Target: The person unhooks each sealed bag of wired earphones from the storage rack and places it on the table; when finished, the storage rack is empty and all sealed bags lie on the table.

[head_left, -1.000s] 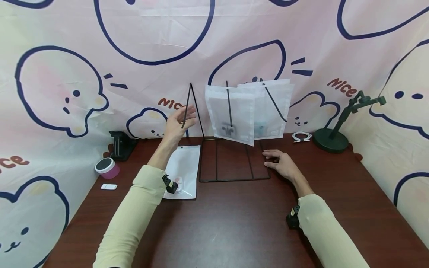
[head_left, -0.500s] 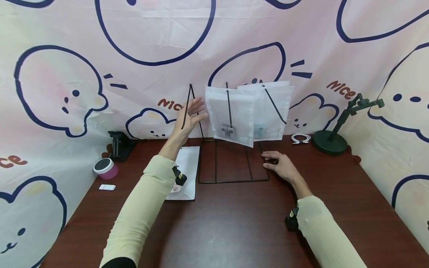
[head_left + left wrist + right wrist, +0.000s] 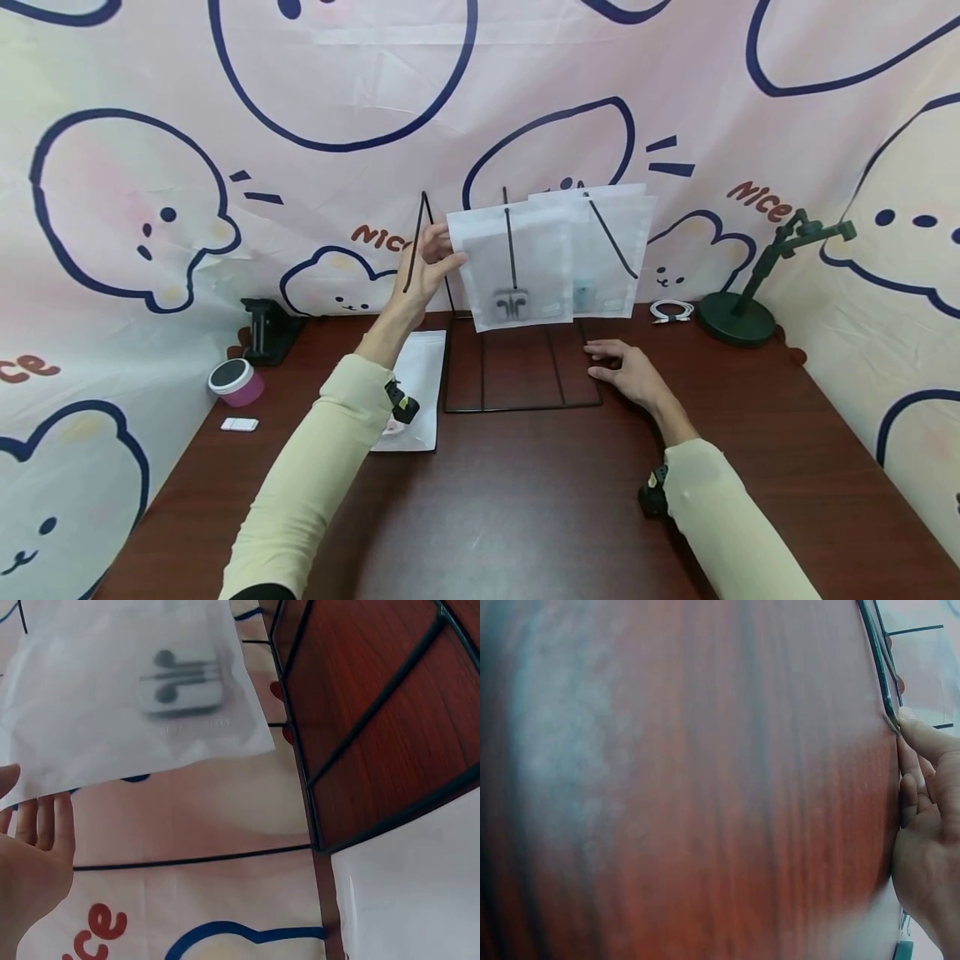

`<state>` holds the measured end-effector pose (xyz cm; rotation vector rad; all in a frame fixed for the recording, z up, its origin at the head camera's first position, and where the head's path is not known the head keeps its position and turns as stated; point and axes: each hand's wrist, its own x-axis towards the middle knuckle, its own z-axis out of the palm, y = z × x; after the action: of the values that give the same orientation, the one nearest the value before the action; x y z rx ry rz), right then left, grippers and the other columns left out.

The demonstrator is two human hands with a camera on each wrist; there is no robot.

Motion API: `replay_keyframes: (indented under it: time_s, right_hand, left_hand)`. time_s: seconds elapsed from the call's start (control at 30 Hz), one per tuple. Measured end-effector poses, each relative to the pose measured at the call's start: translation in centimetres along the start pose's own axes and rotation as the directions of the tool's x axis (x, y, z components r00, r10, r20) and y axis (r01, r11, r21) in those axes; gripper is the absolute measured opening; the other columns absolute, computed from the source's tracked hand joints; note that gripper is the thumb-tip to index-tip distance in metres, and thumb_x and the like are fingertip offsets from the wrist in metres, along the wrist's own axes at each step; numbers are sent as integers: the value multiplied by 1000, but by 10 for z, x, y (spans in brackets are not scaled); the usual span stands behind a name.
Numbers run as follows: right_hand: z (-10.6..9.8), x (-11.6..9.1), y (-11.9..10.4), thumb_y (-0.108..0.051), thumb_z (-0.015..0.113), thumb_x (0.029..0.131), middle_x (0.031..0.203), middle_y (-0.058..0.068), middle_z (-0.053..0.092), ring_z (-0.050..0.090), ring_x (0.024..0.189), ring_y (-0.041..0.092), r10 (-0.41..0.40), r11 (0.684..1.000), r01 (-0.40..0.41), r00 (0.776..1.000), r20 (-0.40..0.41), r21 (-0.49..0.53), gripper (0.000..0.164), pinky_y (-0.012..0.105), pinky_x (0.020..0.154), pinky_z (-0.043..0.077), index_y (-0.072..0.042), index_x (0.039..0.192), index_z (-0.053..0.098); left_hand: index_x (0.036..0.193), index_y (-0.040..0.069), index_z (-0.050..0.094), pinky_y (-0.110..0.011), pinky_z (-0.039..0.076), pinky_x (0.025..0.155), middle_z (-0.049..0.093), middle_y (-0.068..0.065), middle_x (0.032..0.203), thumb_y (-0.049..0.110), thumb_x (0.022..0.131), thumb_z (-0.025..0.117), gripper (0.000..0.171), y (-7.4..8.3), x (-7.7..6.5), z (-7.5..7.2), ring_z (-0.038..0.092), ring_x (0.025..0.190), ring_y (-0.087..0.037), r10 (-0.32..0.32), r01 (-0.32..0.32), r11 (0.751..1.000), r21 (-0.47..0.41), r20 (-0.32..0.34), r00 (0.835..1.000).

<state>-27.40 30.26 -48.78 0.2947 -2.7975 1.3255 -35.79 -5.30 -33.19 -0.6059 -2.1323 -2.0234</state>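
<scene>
My left hand (image 3: 418, 279) pinches the left edge of a frosted white zip bag (image 3: 480, 250), thumb in front and fingers behind, as the left wrist view shows. Wired earphones in a case (image 3: 180, 681) show through this bag. It hangs on a front prong of a black wire rack (image 3: 517, 409). Behind it to the right, a second frosted bag (image 3: 611, 250) hangs from another prong, with something pale blue inside. An unused prong (image 3: 416, 242) overlaps my left hand. My right hand (image 3: 633, 371) has its fingertips at the right side bar of the rack's base.
A white pouch (image 3: 422, 375) lies left of the rack. Farther left are a black stand (image 3: 268, 333), a pink-and-white tub (image 3: 236, 383) and a small white stick (image 3: 240, 424). A coiled white cable (image 3: 672, 311) and a green lamp-like stand (image 3: 738, 318) are at the right.
My left hand has moved right, past the unused prong, and taken hold of the front bag's edge. The bag has shifted and turned slightly. My right hand stays at the rack's base.
</scene>
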Motion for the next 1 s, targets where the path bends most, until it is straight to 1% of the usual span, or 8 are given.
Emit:
replay_keyframes:
  time_s: [0.1,0.17,0.3,0.43,0.53,0.77,0.9,1.0]
  right_hand:
    - [1,0,0,-10,74,97,148,17,56,56,130,37,-4,1000,4,1000,-4,0,44,50,101,46,-2,139,65]
    - [1,0,1,-10,73,97,148,17,56,56,130,37,-5,1000,5,1000,-5,-4,43,51,101,46,-2,139,65]
    - [1,0,1,-9,73,97,148,17,56,56,130,37,-9,1000,9,1000,-8,-6,43,52,103,45,-2,139,65]
    - [1,0,0,-9,73,97,148,17,56,56,130,37,-14,1000,14,1000,-7,-4,43,52,104,45,-2,139,65]
    - [1,0,0,-10,73,97,148,17,56,57,129,36,-6,1000,6,1000,-9,3,43,51,103,46,-2,138,66]
    - [2,1,-1,-9,74,97,147,17,57,58,128,35,-6,1000,6,1000,-19,-4,42,50,102,46,-2,138,66]
    - [2,1,-1,-9,73,97,147,16,57,58,127,35,3,1000,-3,1000,-18,-7,42,50,102,46,-2,138,66]
    - [2,1,-2,-10,74,96,146,18,58,58,128,36,2,1000,-2,1000,-22,-6,42,51,102,46,-1,137,67]
  left_hand:
    - [136,2,61,-29,50,89,72,-8,107,3,95,72,43,3,-3,2,64,97,-15,6,-6,1000,-31,1,1000]
    - [134,3,61,-30,53,89,73,-4,106,3,96,71,39,5,-5,4,65,97,-16,4,-4,999,-44,11,1000]
    - [130,6,62,-34,56,86,73,-5,110,6,98,70,32,8,-12,7,67,98,-18,2,0,997,-80,35,999]
    - [125,6,64,-35,57,82,72,-7,110,6,98,69,28,9,-20,8,67,95,-19,10,-6,991,-134,36,999]
    - [124,8,65,-33,57,81,72,-4,109,6,98,69,27,10,-27,9,67,94,-18,5,-1,989,-151,25,1000]
    - [124,12,66,-34,56,86,71,-2,112,8,98,70,27,14,-44,9,67,94,-17,-31,33,989,-147,16,999]
    - [124,14,66,-33,56,84,71,-1,112,8,97,70,28,17,-55,10,67,94,-16,-37,39,988,-152,15,999]
    - [124,13,66,-32,57,83,71,-2,111,7,97,69,27,19,-62,10,67,96,-17,-30,33,986,-165,25,999]
